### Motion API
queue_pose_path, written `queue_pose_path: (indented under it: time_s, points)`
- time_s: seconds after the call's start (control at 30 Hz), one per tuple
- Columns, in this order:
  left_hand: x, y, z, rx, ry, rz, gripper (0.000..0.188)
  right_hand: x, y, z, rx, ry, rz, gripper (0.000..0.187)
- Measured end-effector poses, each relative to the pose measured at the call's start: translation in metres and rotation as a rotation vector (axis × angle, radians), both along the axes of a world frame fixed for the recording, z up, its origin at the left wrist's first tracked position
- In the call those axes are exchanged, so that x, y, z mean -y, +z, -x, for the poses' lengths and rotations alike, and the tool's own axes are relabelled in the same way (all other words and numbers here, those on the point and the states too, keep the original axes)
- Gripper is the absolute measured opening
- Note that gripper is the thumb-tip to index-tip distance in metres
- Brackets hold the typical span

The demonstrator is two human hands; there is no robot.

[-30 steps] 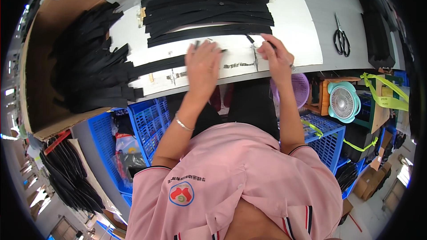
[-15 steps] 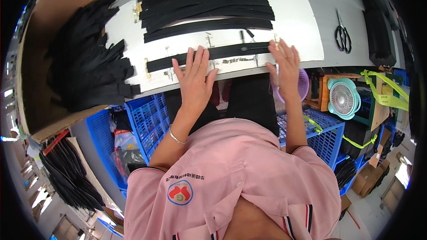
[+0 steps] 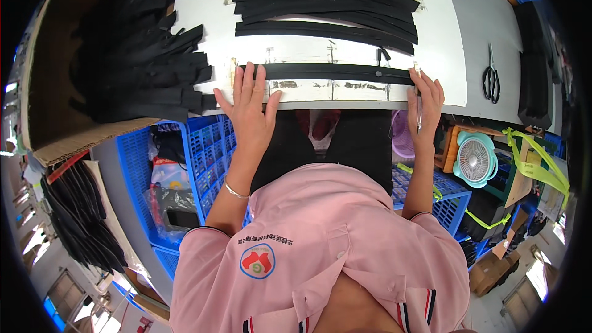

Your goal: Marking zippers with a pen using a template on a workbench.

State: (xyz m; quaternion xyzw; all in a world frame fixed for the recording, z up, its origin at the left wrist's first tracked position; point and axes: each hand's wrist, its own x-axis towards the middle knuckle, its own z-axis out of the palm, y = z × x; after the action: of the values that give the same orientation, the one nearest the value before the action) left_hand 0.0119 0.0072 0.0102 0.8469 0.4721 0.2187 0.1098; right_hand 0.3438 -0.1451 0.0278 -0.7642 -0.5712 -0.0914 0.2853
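Note:
A long black fabric strip lies straight across the white marked board near the table's front edge. On its left end rest the spread fingers of my left hand, palm down and open. My right hand is at the strip's other end, fingertips touching it. A slim, pale pen runs along that hand, held among the fingers; its tip is hard to make out. A small round grey piece sits on the strip, and a short black scrap lies just beyond it.
Layered black strips cover the board's far part. At left, a cardboard box spills more strips. Black-handled scissors lie on the right. Below the table are blue crates, a purple basket and a turquoise fan.
My left hand has slid leftward along the strip to its left end. My right hand stays by the right end, its fingers now drawn closer together. The whole view has shifted.

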Motion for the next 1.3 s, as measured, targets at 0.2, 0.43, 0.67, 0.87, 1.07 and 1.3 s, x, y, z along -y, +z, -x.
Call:
queue_pose_path:
  time_s: [0.2, 0.43, 0.67, 0.87, 1.07, 1.3]
  points:
    - [0.002, -0.005, -0.001, 0.034, 0.016, -0.057, 0.06, -0.053, 0.033, 0.068, -0.41, 0.078, -0.07, 0.022]
    - [0.001, -0.01, -0.005, 0.074, 0.038, -0.101, 0.056, -0.142, 0.013, 0.151, -1.083, 0.307, 0.03, 0.018]
    - [0.002, -0.008, -0.004, 0.115, 0.063, -0.087, 0.056, -0.158, 0.0, 0.167, -0.756, 0.336, 0.076, 0.019]
    - [0.002, -0.009, -0.005, 0.135, 0.061, -0.096, 0.057, -0.16, -0.006, 0.168, -0.65, 0.331, 0.064, 0.019]
    - [0.002, -0.009, -0.005, 0.14, 0.059, -0.105, 0.057, -0.16, -0.009, 0.171, -0.631, 0.315, -0.047, 0.018]
    - [0.002, -0.009, -0.005, 0.127, 0.065, -0.104, 0.058, -0.153, -0.006, 0.16, -0.665, 0.45, 0.145, 0.019]
